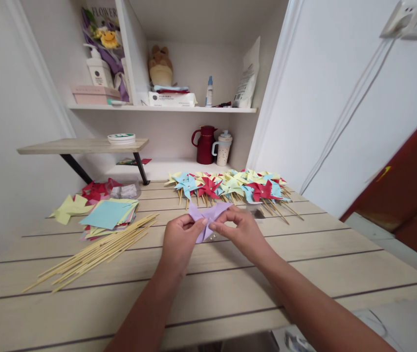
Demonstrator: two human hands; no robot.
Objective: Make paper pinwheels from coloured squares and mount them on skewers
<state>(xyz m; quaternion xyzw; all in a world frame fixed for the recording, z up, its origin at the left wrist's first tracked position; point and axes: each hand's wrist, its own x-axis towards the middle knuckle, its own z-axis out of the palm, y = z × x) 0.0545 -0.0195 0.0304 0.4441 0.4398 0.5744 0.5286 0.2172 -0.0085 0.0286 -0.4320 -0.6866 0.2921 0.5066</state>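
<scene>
Between my two hands is a purple paper pinwheel (pixel 208 215), its folded points spread and no stick visible on it. My left hand (pixel 182 239) pinches its left side, with the thumb near the centre. From the right, my right hand (pixel 243 230) grips it with thumb and forefinger, also close to the middle. A few tiny pale beads (pixel 213 236) lie on the table just below the paper. Behind my hands, many finished pinwheels (pixel 208 187) in red, blue and yellow lie heaped with their sticks pointing toward me.
Thin wooden sticks (pixel 94 252) lie in a loose bundle at left. Beyond them sit a stack of coloured paper squares (pixel 105 215), a yellow folded paper (pixel 71 209) and a clear box (pixel 125 190). A raised wooden stand (pixel 83 145), a red jug (pixel 206 145) and a cup (pixel 224 148) stand behind.
</scene>
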